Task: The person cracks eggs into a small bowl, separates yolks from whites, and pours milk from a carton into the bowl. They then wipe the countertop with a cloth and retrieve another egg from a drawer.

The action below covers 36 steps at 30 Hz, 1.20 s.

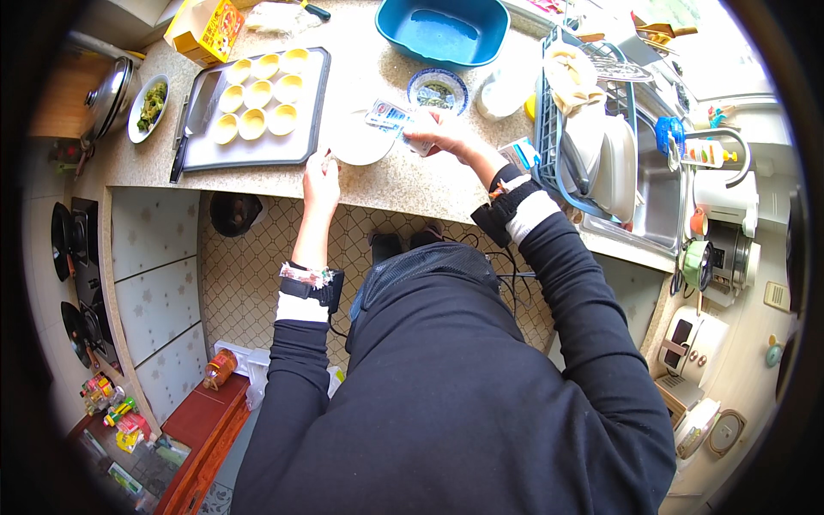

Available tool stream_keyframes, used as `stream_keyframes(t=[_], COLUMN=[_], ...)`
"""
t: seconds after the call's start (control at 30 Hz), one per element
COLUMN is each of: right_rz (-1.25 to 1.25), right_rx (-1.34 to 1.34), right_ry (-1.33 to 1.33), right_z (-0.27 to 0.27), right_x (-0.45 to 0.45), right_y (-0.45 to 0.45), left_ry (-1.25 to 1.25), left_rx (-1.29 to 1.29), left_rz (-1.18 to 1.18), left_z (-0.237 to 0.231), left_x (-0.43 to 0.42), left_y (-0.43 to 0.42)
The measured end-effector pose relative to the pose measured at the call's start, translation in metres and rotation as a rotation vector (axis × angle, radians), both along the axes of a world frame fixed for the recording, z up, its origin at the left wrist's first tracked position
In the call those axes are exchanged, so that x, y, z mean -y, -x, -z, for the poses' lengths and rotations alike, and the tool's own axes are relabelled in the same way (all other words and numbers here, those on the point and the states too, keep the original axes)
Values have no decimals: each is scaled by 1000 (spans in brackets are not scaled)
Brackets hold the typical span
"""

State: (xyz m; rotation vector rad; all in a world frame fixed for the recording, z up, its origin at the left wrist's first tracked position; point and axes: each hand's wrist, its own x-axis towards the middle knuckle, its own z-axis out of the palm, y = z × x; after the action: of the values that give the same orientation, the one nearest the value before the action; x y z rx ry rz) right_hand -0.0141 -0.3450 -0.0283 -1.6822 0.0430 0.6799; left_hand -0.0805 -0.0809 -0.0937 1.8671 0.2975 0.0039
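Observation:
My right hand grips a white carton with blue print, tilted over a white bowl on the speckled counter. At the near right corner of a white cutting board with a dark rim is my left hand, its fingers curled; whether it pinches anything is unclear. Several pale yellow tart shells stand in rows on the board. A knife with a black handle lies along the board's left side. Beyond the carton sits a blue-rimmed bowl with green contents.
A teal basin stands at the back. On the right, a dish rack with dishes borders the steel sink. Another carton is near my right wrist. An oval dish of greens and a yellow box are left.

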Motion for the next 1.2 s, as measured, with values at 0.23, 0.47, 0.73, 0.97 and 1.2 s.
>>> stream_keyframes(t=[0.23, 0.47, 0.73, 0.97, 1.2], right_rz=[23, 44, -56, -123, -160], right_rx=[-28, -22, 353, 491, 636], right_ry=[-95, -52, 163, 336, 505], right_z=[7, 9, 2, -6, -16], right_x=[0, -1, 0, -3, -13], right_y=[3, 1, -9, -18, -22], left_ry=[13, 23, -54, -71, -84], left_rx=[-1, -19, -45, -51, -53], left_rz=[-4, 3, 75, 80, 87], left_z=[-5, -5, 4, 3, 5], left_x=[3, 3, -4, -3, -4], left_y=[1, 1, -1, -1, 0])
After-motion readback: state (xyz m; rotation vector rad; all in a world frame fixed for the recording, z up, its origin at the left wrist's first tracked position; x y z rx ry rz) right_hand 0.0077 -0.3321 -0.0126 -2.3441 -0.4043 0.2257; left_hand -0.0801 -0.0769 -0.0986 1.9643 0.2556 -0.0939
